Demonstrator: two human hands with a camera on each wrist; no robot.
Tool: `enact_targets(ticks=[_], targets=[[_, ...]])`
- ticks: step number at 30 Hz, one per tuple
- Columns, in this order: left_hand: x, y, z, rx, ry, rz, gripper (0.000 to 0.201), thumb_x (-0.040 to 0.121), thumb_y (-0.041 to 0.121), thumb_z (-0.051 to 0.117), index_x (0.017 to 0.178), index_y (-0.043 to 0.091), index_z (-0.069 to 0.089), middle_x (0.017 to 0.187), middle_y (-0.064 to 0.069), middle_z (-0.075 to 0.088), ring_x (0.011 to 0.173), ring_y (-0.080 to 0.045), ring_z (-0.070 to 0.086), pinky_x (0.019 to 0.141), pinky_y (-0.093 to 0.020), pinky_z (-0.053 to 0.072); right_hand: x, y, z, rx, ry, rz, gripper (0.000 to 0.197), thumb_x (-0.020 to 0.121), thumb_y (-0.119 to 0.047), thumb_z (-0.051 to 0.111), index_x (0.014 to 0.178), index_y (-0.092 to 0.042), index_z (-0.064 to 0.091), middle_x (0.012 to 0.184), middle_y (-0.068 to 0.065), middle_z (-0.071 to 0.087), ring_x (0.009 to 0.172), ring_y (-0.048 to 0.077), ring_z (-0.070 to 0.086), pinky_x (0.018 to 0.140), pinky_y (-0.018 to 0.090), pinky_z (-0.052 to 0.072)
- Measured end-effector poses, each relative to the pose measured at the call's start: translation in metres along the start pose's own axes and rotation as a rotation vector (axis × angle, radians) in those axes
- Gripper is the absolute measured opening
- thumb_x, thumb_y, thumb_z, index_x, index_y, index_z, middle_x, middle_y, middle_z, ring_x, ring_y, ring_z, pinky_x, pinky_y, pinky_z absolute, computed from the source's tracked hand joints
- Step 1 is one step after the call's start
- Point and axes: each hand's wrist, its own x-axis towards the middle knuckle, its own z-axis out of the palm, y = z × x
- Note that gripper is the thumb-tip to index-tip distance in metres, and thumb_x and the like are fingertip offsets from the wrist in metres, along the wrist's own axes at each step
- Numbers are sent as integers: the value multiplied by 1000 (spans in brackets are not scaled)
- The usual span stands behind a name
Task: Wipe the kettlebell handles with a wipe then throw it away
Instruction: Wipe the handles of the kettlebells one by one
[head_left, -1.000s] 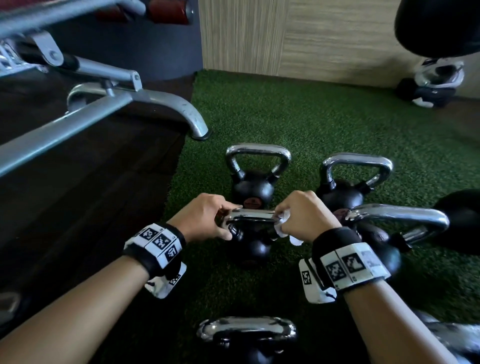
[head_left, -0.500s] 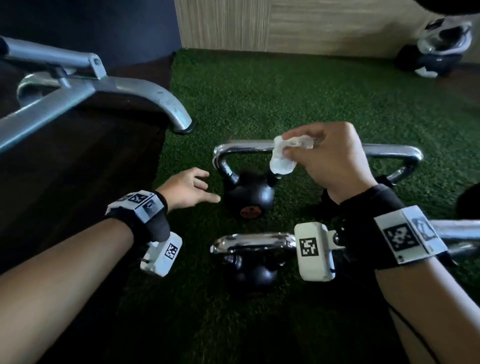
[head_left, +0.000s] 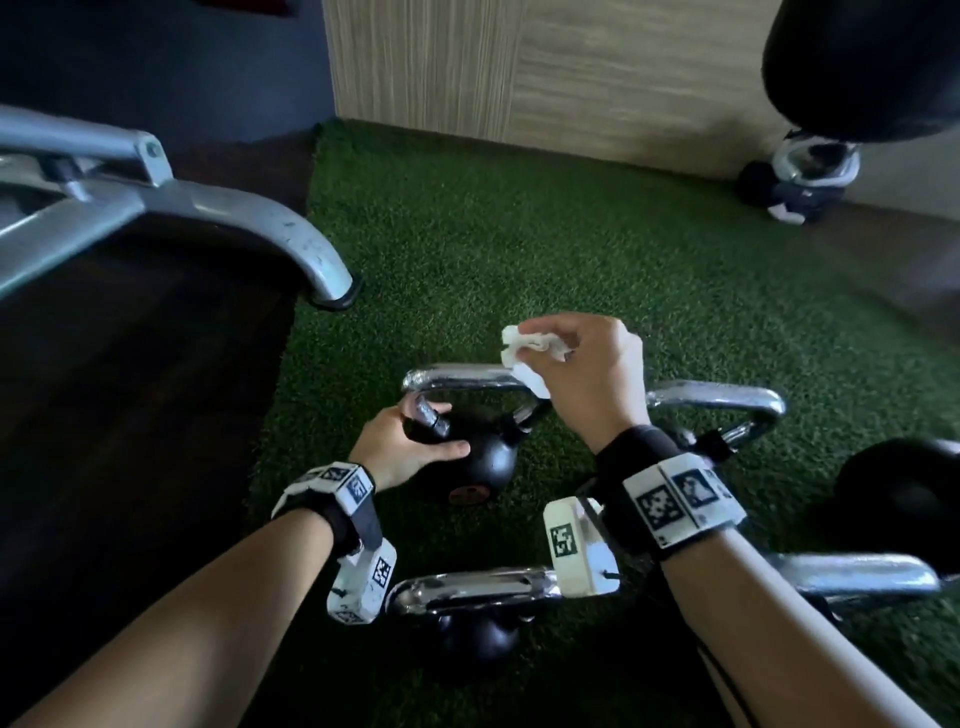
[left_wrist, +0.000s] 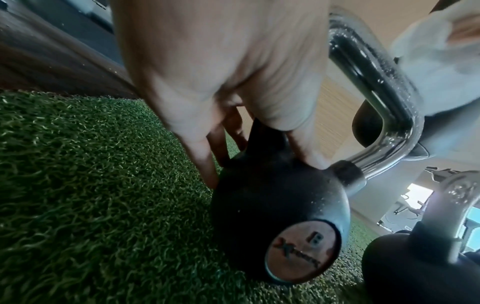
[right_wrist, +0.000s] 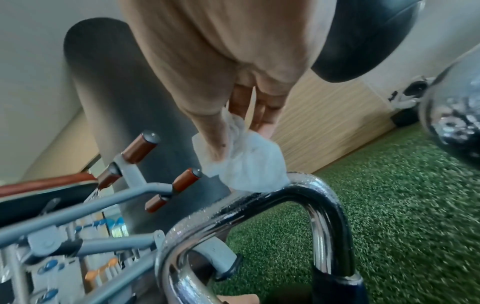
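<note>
Dim head view with dark, bent edges; wrist views brighter, motion-blurred, glare on the chrome handle (right_wrist: 259, 207).

Glossy chrome handle (head_left: 457, 375); matt black kettlebell (head_left: 485, 457); rough turf (head_left: 519, 249).

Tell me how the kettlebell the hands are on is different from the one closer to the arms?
The far kettlebell has the left hand steadying it and the wipe on its handle; the near kettlebell has no hand on it. The far one shows a round badge; the near one's body is mostly shadowed. Both have black bodies and shiny handles.
</note>
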Motion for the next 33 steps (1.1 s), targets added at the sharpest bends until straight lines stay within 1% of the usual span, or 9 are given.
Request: enact_targets(ticks=[2, 6, 13, 17, 21, 25, 27, 31, 33], targets=[[-3, 1, 0, 14, 10, 5, 58, 66, 53, 92, 118, 36, 73, 122, 20, 71, 116, -1, 65, 109, -25, 46, 3, -6, 13, -19, -34, -78, 15, 83, -16, 83, 96, -25, 83, 90, -11, 76, 79, 2, 65, 67, 2, 44], [-3, 5, -2, 23, -5, -17, 56, 70, 51, 91, 120, 37, 71, 123, 20, 70, 117, 0, 61, 101, -15, 39, 4, -14, 34, -107, -192, -195, 17, 85, -5, 74, 96, -14, 83, 97, 3, 80, 90, 18, 72, 81, 20, 50], [-6, 0, 4, 21, 16, -35, 59, 72, 54, 88, 125, 41, 66, 124, 20, 66, 116, 0, 55, 98, -16, 35, 6, 12, 20, -152, -137, -98, 12, 84, -1, 68, 80, -5, 79, 88, 8, 79, 83, 24, 73, 77, 34, 56], [-7, 1, 2, 13, 20, -44, 59, 73, 52, 88, 126, 39, 65, 127, 17, 66, 114, 0, 53, 99, -16, 35, -6, 14, 25, -165, -133, -197, 24, 84, 6, 67, 100, -4, 81, 101, 12, 78, 93, 27, 72, 87, 36, 58], [-8, 3, 3, 16, 19, -56, 58, 74, 51, 88, 126, 40, 64, 126, 15, 65, 114, -1, 52, 99, -17, 35, -8, 33, 14, -166, -22, -12, 32, 85, 5, 63, 106, -10, 81, 103, 9, 79, 87, 18, 69, 78, 14, 44], [-9, 4, 1, 20, 15, -63, 58, 74, 52, 88, 126, 41, 64, 123, 16, 64, 116, -5, 55, 101, -21, 39, -1, 42, 4, -120, -45, 161, 26, 87, 3, 66, 100, -14, 81, 94, 1, 76, 79, 12, 62, 58, 5, 40], [-10, 5, 1, 20, 15, -72, 58, 74, 52, 88, 126, 42, 64, 121, 17, 63, 115, -4, 54, 100, -20, 39, 1, 44, 4, -93, -50, 169, 23, 86, 2, 68, 94, -16, 80, 90, -3, 73, 80, 12, 63, 58, 4, 41], [-13, 6, 3, 7, 26, -92, 58, 74, 50, 88, 127, 41, 64, 123, 12, 65, 115, -6, 56, 100, -20, 38, 5, 68, 11, 17, -89, 377, 13, 82, -7, 79, 85, -20, 79, 86, -1, 76, 83, 20, 71, 77, 32, 59], [-14, 5, 3, 0, 33, -100, 59, 73, 51, 88, 126, 41, 64, 124, 11, 67, 118, -8, 59, 105, -23, 42, 7, 81, 16, 185, -165, 542, 17, 80, 0, 79, 81, -17, 76, 85, 7, 78, 85, 28, 77, 83, 46, 64]])
